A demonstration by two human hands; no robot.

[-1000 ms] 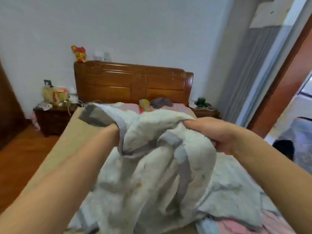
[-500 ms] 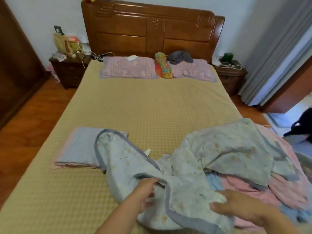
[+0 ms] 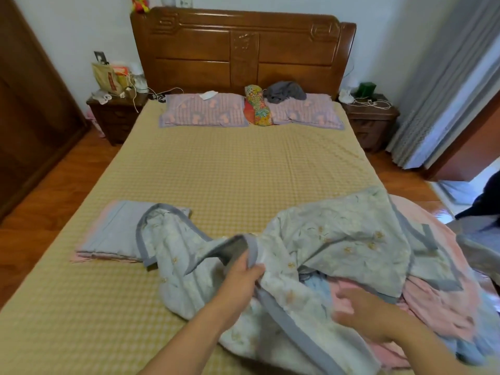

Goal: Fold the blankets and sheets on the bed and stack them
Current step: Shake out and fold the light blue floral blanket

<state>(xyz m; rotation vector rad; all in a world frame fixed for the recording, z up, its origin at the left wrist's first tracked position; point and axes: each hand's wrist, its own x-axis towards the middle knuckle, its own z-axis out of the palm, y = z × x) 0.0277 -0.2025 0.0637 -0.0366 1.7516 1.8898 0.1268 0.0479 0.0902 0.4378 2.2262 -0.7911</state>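
A pale floral blanket (image 3: 335,239) with a grey border lies crumpled across the near part of the bed (image 3: 230,169). My left hand (image 3: 240,277) grips its grey-bordered edge and lifts it slightly. My right hand (image 3: 362,312), blurred, hovers with fingers spread over the blanket and a pink sheet (image 3: 438,299) bunched beneath it at the right. A folded blue and pink sheet (image 3: 111,231) lies flat on the bed's left side, with a blanket corner draped over its right end.
Two striped pillows (image 3: 205,109) and a colourful bolster (image 3: 257,106) lie at the wooden headboard (image 3: 243,50). Nightstands (image 3: 116,115) stand at both sides. A wardrobe is on the left, curtains and a doorway on the right.
The blanket came down from in front of my face onto the bed. My left hand has since moved up along the grey border and raised it; my right hand let go and shifted inward.
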